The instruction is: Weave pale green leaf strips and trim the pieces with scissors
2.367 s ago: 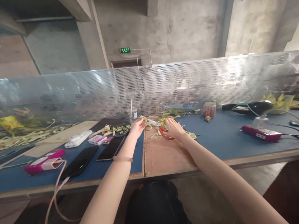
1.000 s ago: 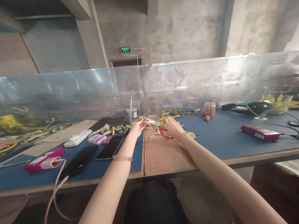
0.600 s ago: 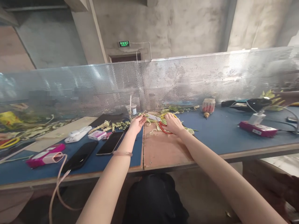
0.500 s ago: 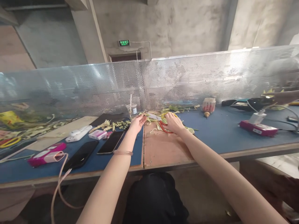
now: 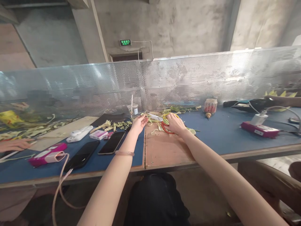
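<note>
My right hand [image 5: 175,123] is closed around scissors [image 5: 155,117] with an orange-red and a yellow handle loop. Their blades point left toward my left hand [image 5: 139,123], whose fingers pinch a small pale-green plant piece [image 5: 144,114]; its exact shape is too small to make out. Beneath and behind the scissors lie loose leaves and stems [image 5: 174,110] on the pinkish-brown board [image 5: 164,150]. Just left of my left hand, a heap of greenish buds or trimmed plant pieces [image 5: 122,125] rests on dark sheeting.
Two phones [image 5: 111,143], a white case [image 5: 79,133], a pink-and-white box [image 5: 98,135] and a magenta power strip [image 5: 48,154] lie left. Right stand a jar [image 5: 210,106] and another magenta strip [image 5: 260,129]. Perforated metal [image 5: 164,81] closes the back. A co-worker's hand [image 5: 17,145] is far left.
A co-worker's hand has come in at the far left, where yellow-handled scissors lay. At the far right, another person's arm has shifted. My hands and scissors are almost unmoved.
</note>
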Available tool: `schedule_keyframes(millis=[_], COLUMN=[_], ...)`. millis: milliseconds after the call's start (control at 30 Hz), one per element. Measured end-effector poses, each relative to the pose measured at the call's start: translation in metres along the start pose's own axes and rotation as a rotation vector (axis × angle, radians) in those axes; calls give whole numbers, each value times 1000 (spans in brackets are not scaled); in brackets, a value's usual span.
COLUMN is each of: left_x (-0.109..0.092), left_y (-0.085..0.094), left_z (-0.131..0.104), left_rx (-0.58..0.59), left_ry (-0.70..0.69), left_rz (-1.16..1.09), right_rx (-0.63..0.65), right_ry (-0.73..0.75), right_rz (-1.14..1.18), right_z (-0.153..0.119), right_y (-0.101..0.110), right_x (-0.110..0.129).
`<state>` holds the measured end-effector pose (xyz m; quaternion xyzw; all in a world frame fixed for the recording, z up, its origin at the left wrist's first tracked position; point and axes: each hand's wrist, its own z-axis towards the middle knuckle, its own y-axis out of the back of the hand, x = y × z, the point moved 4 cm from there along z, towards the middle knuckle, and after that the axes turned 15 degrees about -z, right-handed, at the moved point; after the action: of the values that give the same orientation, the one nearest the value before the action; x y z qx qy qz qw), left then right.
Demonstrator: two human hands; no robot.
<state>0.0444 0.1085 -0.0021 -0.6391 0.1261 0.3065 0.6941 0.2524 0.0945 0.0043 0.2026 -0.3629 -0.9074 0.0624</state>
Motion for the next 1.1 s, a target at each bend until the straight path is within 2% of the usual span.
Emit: schedule_keyframes(millis=[267,600,833,1100], left_x=[0,1,0,1], left_y=[1,1,1,2], left_z=[1,3,3,4], left_rx=[16,42,14,48], left_ry=[-6,-29,-27,-28], left_rz=[17,29,23,28], right_rx=[32,-5,-34,-22], right_ry=[7,2,21,30], right_rz=[0,-5,-4,-9], right_z=[1,0,1,1], right_y=[1,3,1,-1], right_x=[-1,0,1,1])
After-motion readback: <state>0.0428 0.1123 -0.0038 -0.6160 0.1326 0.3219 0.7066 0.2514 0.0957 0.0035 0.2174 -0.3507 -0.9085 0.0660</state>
